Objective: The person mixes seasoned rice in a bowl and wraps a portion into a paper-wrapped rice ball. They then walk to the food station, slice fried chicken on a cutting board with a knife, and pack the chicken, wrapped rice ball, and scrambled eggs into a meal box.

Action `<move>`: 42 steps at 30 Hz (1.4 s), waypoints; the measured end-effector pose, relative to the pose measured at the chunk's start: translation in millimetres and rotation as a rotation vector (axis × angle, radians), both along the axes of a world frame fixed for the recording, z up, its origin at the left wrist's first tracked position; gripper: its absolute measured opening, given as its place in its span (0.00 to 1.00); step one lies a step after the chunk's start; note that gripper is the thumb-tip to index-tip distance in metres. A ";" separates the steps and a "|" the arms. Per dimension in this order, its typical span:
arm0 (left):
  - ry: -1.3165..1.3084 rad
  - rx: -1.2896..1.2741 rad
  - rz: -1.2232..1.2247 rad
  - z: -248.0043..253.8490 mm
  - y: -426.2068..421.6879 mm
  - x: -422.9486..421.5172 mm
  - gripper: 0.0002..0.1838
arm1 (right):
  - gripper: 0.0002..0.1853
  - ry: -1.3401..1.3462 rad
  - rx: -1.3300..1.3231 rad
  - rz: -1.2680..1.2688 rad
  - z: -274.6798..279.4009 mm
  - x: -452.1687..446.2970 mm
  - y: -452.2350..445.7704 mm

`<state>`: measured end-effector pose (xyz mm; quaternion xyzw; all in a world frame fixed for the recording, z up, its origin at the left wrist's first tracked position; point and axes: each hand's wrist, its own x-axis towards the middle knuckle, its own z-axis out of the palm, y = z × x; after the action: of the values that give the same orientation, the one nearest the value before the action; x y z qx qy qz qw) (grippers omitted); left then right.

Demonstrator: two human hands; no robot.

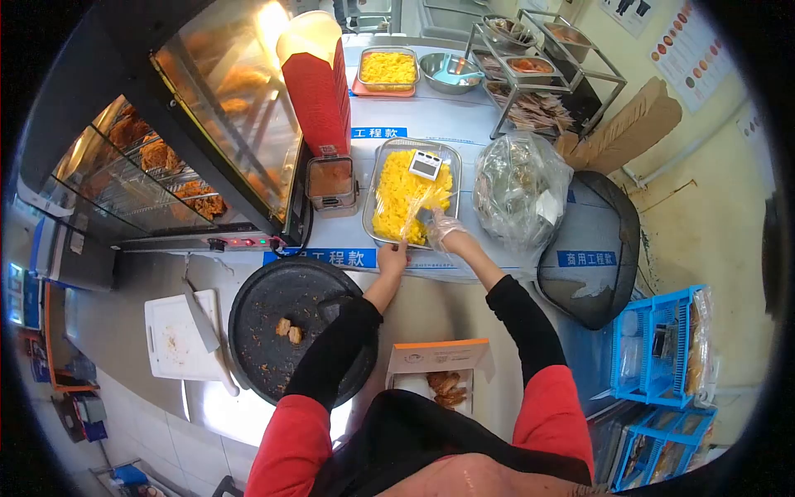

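A glass tray [381,178] of yellow shredded food [397,195] stands in front of me, with a small white digital timer [425,166] on top. At the tray's near edge my left hand [392,258] is bare and closed, its fingers pinching what looks like clear plastic film [411,217] stretched up over the food. My right hand [447,234] wears a clear plastic glove and reaches over the tray's near right corner. Its fingers are curled around something small and greyish that I cannot make out.
A heated display cabinet [224,124] with fried food and a stack of red cartons [319,95] stand left. Nearer lie a round black board [248,331] with meat pieces, a knife [201,319] and an open box [439,356]. A plastic-covered bowl [522,182] sits right.
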<state>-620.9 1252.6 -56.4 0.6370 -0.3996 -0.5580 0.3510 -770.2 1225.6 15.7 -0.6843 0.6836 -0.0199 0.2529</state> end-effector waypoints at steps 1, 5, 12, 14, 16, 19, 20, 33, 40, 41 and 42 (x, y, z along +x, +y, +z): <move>0.002 0.004 0.003 3.5 1.1 -1.7 0.17 | 0.23 0.032 0.003 -0.026 -2.2 3.2 -0.5; 0.339 0.060 0.089 5.0 3.7 -8.6 0.13 | 0.21 0.198 -0.069 0.186 -5.2 4.2 13.1; 0.534 0.072 0.169 2.8 5.0 -8.8 0.14 | 0.21 0.203 0.010 0.303 2.2 5.3 3.7; 0.564 0.082 0.168 -1.2 3.7 -8.7 0.13 | 0.21 0.061 -0.046 -0.077 -12.6 11.4 5.2; 0.548 0.086 0.156 3.8 3.8 -8.2 0.13 | 0.20 0.028 -0.057 -0.173 -7.3 17.5 9.3; 0.514 0.089 0.131 6.7 3.3 -7.4 0.12 | 0.21 0.018 -0.060 -0.247 -9.9 16.9 9.7; 0.518 0.087 0.128 7.0 2.8 -6.9 0.12 | 0.23 0.045 -0.051 -0.215 -12.2 16.3 7.2; 0.594 0.084 0.189 9.6 6.8 -5.1 0.11 | 0.21 0.137 0.114 0.509 -46.8 -33.6 -43.1; 0.609 0.091 0.116 1.5 5.1 -3.6 0.11 | 0.24 0.076 0.070 0.055 10.3 16.4 17.2; 0.608 0.089 0.114 3.8 3.3 -4.3 0.11 | 0.24 0.029 0.145 -0.011 14.9 18.5 16.0; 0.624 0.098 0.128 5.5 4.3 -4.5 0.12 | 0.24 -0.014 0.216 -0.081 15.8 18.9 14.0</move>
<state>-625.4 1256.9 -50.9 0.4751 -0.2046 -0.7218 0.4597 -751.3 1239.6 31.5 -0.6247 0.7070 0.0390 0.3292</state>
